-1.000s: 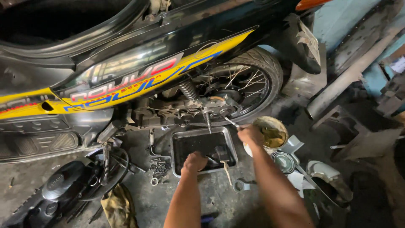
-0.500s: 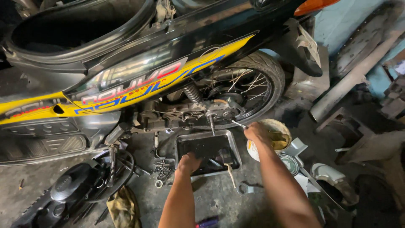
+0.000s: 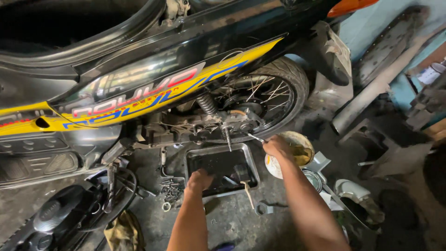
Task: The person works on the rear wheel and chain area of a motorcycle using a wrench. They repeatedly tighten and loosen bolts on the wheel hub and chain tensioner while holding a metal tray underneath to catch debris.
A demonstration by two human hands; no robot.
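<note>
A black and yellow motorcycle (image 3: 153, 88) stands over a dirty floor, its rear wheel (image 3: 274, 95) at centre right. Under the engine lies a rectangular metal pan (image 3: 251, 160) of dark oil. My left hand (image 3: 200, 179) is closed on the pan's front left edge. My right hand (image 3: 277, 146) is shut on a thin metal tool (image 3: 254, 137), whose tip points at the hub parts by the rear wheel. Inside the pan rest a brush with a pale handle (image 3: 249, 193) and other dark pieces.
A round bowl of yellowish grease (image 3: 299, 151) sits just right of my right hand, with tins (image 3: 313, 179) below it. Loose bolts (image 3: 169, 190) and a spanner (image 3: 265, 207) lie on the floor. A black engine cover (image 3: 55, 218) and rag (image 3: 121, 232) are at lower left.
Both hands have shifted slightly up and right in view as the camera moved closer. My right hand stays at the hub with the tool; my left stays on the pan.
</note>
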